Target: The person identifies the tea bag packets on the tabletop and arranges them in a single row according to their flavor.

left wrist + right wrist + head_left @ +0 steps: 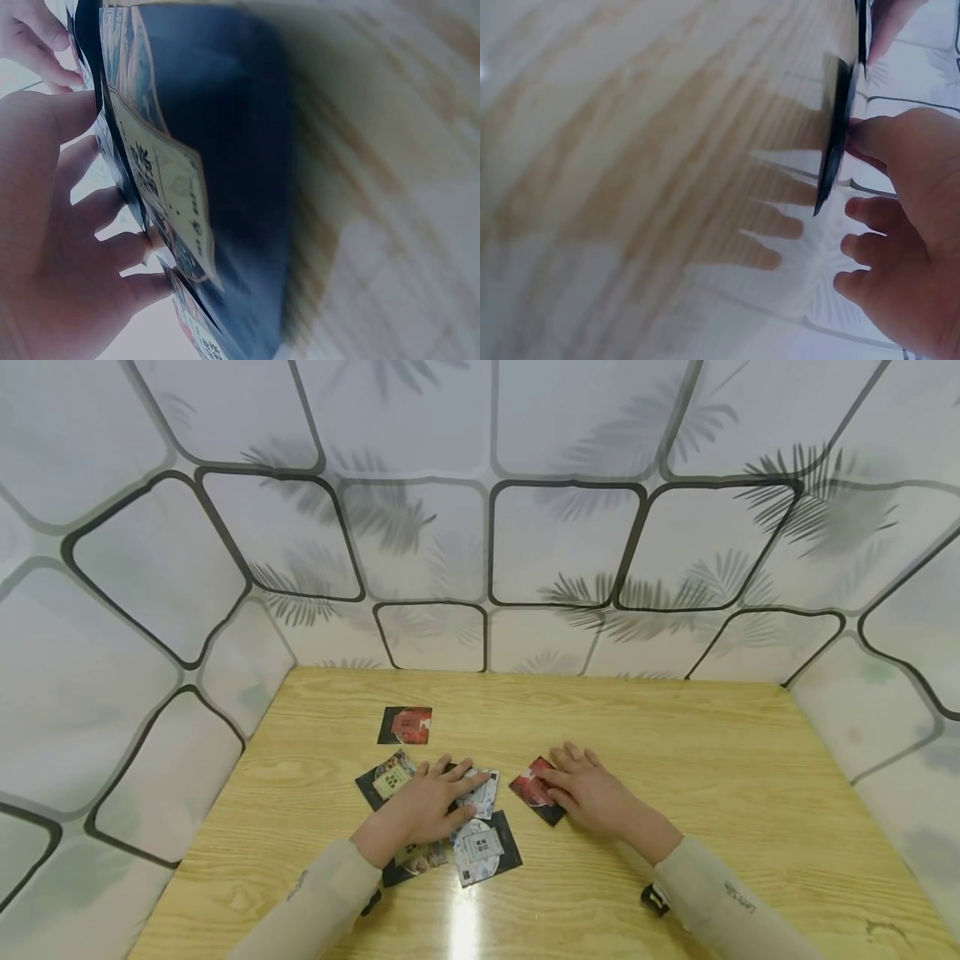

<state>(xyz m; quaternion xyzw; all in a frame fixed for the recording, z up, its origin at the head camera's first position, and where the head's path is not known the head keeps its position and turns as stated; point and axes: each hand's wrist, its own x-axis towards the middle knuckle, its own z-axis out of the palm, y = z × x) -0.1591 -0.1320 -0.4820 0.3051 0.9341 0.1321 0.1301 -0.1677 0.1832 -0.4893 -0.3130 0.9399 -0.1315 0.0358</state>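
My left hand (427,802) lies palm down with fingers spread over a cluster of small flat packets. Under its fingers is a white-and-blue packet (489,787), and a second white-and-blue packet (480,847) lies just nearer. Two dark packets with yellow labels, one beyond the wrist (387,781) and one nearer (422,862), are partly covered by this hand. In the left wrist view, one yellow-labelled packet (217,112) fills the middle. My right hand (596,793) rests its thumb and forefinger on a red-and-black packet (531,783); its other fingers extend loosely past it.
Another red-and-black packet (407,725) lies farther back on the wooden table (675,727). A pale patterned wall (562,543) rises behind the table and along both sides. Dark wrist devices (654,900) show beneath the sleeves.
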